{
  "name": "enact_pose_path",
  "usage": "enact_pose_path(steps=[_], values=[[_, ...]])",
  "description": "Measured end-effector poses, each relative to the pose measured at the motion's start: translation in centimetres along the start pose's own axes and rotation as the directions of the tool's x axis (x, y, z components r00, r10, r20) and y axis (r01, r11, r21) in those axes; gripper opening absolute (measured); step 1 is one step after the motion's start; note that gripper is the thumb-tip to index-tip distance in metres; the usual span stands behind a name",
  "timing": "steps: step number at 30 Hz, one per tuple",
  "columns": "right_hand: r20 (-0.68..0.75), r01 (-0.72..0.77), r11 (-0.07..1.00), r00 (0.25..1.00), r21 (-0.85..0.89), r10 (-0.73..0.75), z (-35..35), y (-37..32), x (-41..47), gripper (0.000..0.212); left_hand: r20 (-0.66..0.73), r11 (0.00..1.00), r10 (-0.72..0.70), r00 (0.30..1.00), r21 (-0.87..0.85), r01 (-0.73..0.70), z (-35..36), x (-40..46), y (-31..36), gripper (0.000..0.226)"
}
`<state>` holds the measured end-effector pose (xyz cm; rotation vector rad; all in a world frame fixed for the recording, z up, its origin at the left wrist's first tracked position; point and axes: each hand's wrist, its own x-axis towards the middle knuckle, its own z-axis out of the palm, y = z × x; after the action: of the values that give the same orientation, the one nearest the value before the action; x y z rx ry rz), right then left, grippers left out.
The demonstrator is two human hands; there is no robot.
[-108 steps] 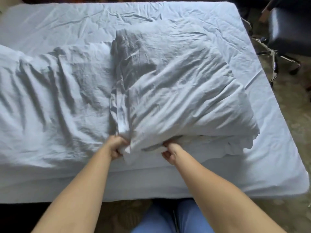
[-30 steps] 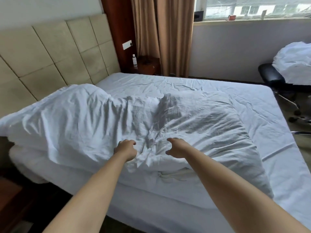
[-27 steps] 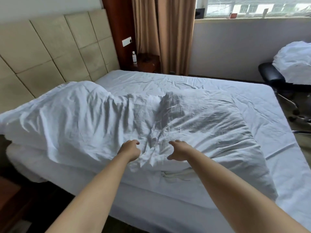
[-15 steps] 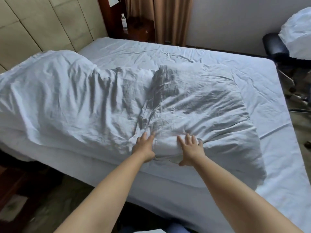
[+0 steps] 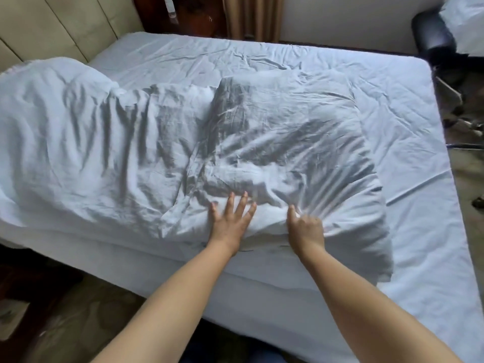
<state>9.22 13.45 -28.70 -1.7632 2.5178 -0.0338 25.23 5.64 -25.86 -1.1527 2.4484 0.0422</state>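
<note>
Two white pillows lie side by side across a bed with a white sheet [image 5: 327, 64]. The right pillow [image 5: 301, 142] is wrinkled and overlaps the left pillow [image 5: 73, 142] at the middle. My left hand [image 5: 230, 221] lies flat on the near edge of the right pillow, fingers spread and straight. My right hand [image 5: 305, 227] sits just to its right on the same edge, fingers curled into the pillowcase fabric, which puckers around them.
A padded beige headboard [image 5: 52, 24] stands at the far left. A dark nightstand [image 5: 193, 14] with a bottle and brown curtains [image 5: 254, 17] are behind the bed. A black chair [image 5: 434, 40] holding white bedding stands at the far right. The floor [image 5: 65, 318] shows at lower left.
The view has tipped down toward the bed. Both hands lay flat on the pillow edge half a second ago; now my right hand's fingers have curled into the fabric while the left stays flat.
</note>
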Motion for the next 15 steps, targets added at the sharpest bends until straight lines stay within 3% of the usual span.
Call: enact_pose_path(steps=[3, 4, 6, 7, 9, 10, 11, 12, 15], values=[[-0.14, 0.004, 0.978, 0.99, 0.209, 0.025, -5.5, -3.1, 1.7, 0.058, -0.132, 0.986, -0.141, 0.981, -0.111, 0.126, -1.9, 1.1, -1.8, 0.071], [-0.185, 0.014, 0.961, 0.982, 0.275, 0.038, -7.1, -4.0, 2.2, 0.061, -0.236, 0.976, -0.186, 0.954, -0.159, 0.151, -2.4, 1.6, -2.7, 0.07], [-0.248, 0.04, 0.958, 0.968, 0.285, 0.033, -8.4, -4.7, 2.3, 0.068, -0.441, 0.964, -0.235, 0.867, -0.218, 0.15, -2.8, 2.3, -4.3, 0.065], [-0.212, 0.055, 0.972, 0.977, 0.228, -0.005, -8.0, -4.3, 1.7, 0.07, -0.47, 0.974, -0.199, 0.86, -0.192, 0.12, -2.3, 2.4, -5.0, 0.061], [0.058, 0.085, 0.991, 0.994, 0.1, -0.092, -5.1, -2.8, -0.2, 0.07, -0.245, 0.993, -0.07, 0.967, -0.114, 0.043, -0.4, 1.9, -4.9, 0.062], [0.233, 0.099, 0.995, 0.967, 0.033, -0.104, -3.6, -1.9, -1.3, 0.072, -0.037, 0.994, -0.008, 0.999, -0.113, 0.004, 1.0, 1.2, -4.2, 0.069], [0.357, 0.094, 0.996, 0.93, -0.011, -0.084, -2.2, -1.1, -2.1, 0.076, 0.143, 0.99, 0.03, 0.989, -0.138, -0.01, 2.0, 0.3, -3.2, 0.078], [0.422, 0.077, 0.997, 0.905, -0.022, -0.06, -1.3, -0.7, -2.4, 0.08, 0.219, 0.987, 0.05, 0.974, -0.161, -0.015, 2.7, -0.6, -2.5, 0.087], [0.458, 0.074, 0.997, 0.885, 0.039, -0.084, -1.1, -0.9, -1.9, 0.086, 0.208, 0.984, 0.102, 0.973, -0.164, -0.068, 2.9, -0.8, -2.4, 0.095]])
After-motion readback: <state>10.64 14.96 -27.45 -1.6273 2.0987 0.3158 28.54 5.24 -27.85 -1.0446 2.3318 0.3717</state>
